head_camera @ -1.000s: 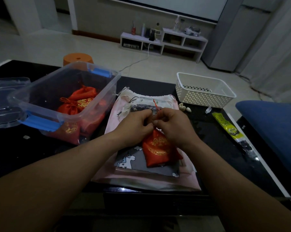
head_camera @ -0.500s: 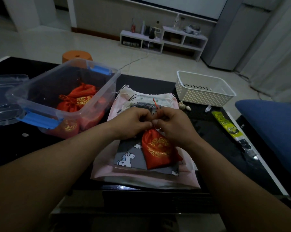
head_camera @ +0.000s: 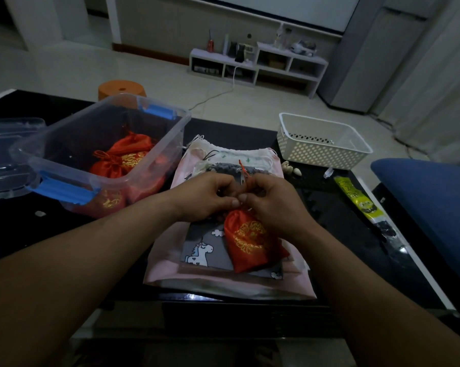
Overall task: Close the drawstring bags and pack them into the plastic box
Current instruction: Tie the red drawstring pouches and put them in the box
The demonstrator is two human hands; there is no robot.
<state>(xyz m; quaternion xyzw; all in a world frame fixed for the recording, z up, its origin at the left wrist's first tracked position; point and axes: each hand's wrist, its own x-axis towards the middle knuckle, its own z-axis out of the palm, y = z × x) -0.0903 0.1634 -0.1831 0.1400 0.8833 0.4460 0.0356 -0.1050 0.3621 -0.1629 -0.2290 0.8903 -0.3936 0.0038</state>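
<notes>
Left hand, right hand pinch red bag neck, pointing away.

Both forearms extend forward and converge over the red drawstring bag. The left hand and right hand meet at the bag's neck, fingers curled, thumb tips touching, pinching it.

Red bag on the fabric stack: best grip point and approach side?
Take the red bag at its gathered neck, from above. The bag narrows toward its far end, where the left hand and right hand pinch the cord; the body lies flat and full on the stack, likely harder to grasp.
</notes>
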